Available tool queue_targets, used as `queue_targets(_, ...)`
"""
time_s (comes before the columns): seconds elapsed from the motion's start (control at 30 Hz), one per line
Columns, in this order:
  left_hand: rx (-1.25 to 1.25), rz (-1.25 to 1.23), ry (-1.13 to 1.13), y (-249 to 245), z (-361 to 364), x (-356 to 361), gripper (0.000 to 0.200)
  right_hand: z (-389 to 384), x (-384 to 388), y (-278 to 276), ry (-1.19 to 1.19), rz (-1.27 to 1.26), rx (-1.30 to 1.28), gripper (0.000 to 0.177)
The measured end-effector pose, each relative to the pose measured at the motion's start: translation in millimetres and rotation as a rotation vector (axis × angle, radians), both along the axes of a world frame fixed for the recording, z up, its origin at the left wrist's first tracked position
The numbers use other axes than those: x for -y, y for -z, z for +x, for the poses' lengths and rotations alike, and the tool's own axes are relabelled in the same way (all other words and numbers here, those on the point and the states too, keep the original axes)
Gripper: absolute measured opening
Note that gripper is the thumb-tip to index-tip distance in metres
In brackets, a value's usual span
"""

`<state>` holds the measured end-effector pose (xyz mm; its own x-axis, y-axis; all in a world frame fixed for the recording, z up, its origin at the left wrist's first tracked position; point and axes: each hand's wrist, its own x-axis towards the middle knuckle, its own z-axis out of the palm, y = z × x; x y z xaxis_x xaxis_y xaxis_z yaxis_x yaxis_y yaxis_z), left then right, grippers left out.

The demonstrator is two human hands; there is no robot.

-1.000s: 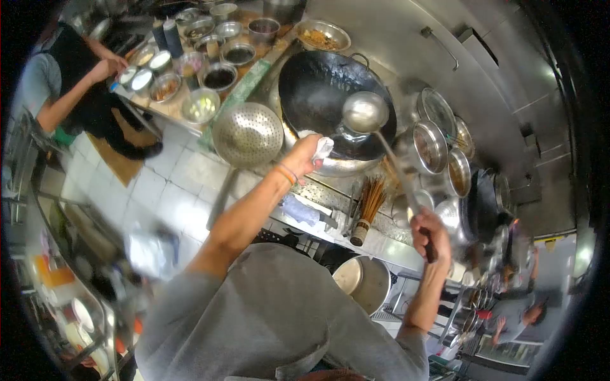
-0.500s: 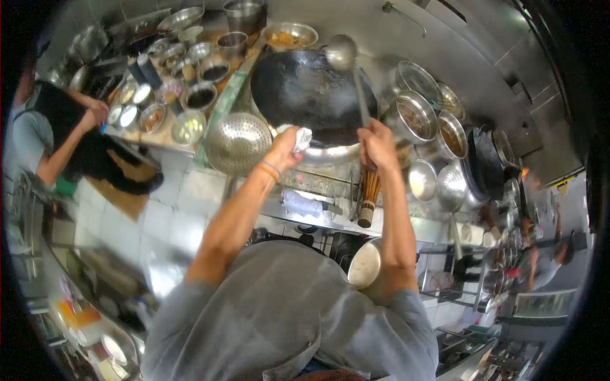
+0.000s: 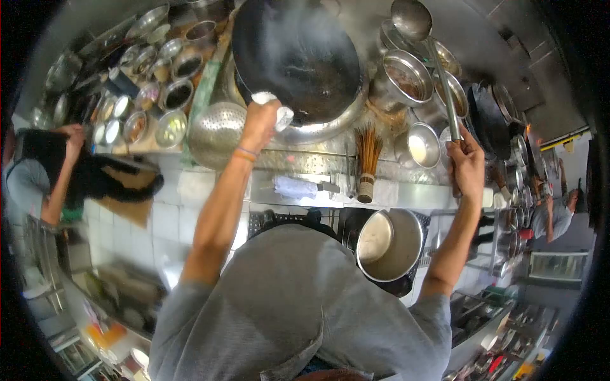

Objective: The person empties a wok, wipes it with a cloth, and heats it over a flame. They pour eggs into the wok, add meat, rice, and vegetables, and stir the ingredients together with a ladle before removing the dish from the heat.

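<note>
My left hand (image 3: 260,126) is closed around a folded white cloth (image 3: 284,119) at the near left rim of a large black wok (image 3: 311,79). Steam rises from the wok, which looks tilted on its burner. In my right hand (image 3: 468,164) is the handle of a long metal ladle (image 3: 412,20). The ladle's bowl hangs over metal pots, right of the wok and apart from it. A perforated metal strainer (image 3: 216,132) lies left of my left hand. Between my hands stands a bamboo wok brush (image 3: 366,162).
Right of the brush are a bowl with pale contents (image 3: 423,145) and a metal pot (image 3: 406,76). Below the counter edge stands a large pot (image 3: 406,244). Ingredient bowls (image 3: 171,129) crowd the left counter, with a co-worker (image 3: 38,171) beside them. A rolled cloth (image 3: 295,187) lies at the front edge.
My right hand has carried the ladle rightward, away from over the wok. My left hand with the cloth has come to the wok's rim, and the view has shifted.
</note>
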<state>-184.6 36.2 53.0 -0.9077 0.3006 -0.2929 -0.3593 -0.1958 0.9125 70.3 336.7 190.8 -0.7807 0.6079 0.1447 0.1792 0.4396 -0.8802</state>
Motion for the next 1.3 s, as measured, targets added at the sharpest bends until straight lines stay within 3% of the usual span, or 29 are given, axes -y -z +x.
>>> queue_targets(0.23, -0.443, -0.143, -0.117, 9.0, 6.2, 7.5, 0.008, 33.0, 1.4, -13.6, 0.089, 0.082, 0.1, 0.048)
queue_targets(0.27, -0.313, -0.205, -0.113, 23.4, 0.6, 10.8, 0.029, 35.7, 4.2, -14.6, 0.098, 0.089, 0.112, 0.048)
queue_targets(0.37, -0.422, -0.331, -0.109, 12.7, 11.9, 15.5, 0.045, 40.4, 1.6, -6.8, 0.055, 0.085, 0.142, 0.05)
queue_targets(0.47, -0.562, -0.425, -0.196, 43.8, 6.4, 16.4, 0.06, 29.5, 12.5, 10.4, 0.026, 0.08, 0.158, 0.053)
queue_targets(0.57, -0.594, -0.362, -0.171, 41.4, 16.8, 19.3, 0.07, 16.0, 13.4, 45.3, -0.024, 0.368, 0.221, 0.053)
queue_targets(0.67, -0.538, -0.356, -0.167, 15.2, 38.8, 18.9, 0.063, 13.0, 44.6, 38.6, -0.015, 0.507, 0.308, 0.052)
queue_targets(0.77, -0.555, -0.207, -0.152, 40.6, 29.7, 25.1, 0.05, 15.1, 46.8, 41.8, -0.06, 0.535, 0.346, 0.052)
queue_targets(0.87, -0.419, -0.092, -0.158, 60.0, 9.9, 31.5, 0.03, 6.1, 58.0, 40.6, -0.083, 0.456, 0.299, 0.052)
queue_targets(0.93, -0.195, -0.029, -0.015, 49.9, 4.5, 36.3, 0.017, -0.3, 55.8, 53.2, -0.112, 0.429, 0.264, 0.053)
queue_targets(1.0, 0.042, 0.077, 0.033, 42.4, 3.1, 35.2, 0.007, -3.3, 62.5, 58.6, -0.071, 0.164, 0.261, 0.051)
queue_targets(1.1, 0.262, 0.091, 0.065, 71.4, -14.1, 25.9, 0.009, -9.4, 70.8, 57.7, -0.06, -0.053, 0.236, 0.051)
queue_targets(1.2, 0.316, 0.147, -0.006, 63.8, -13.0, 6.5, 0.017, -17.1, 73.5, 57.0, -0.061, -0.154, 0.21, 0.053)
queue_targets(1.3, 0.284, 0.15, 0.118, 67.4, -25.6, 4.9, 0.015, -28.2, 74.9, 58.4, -0.044, -0.202, 0.201, 0.051)
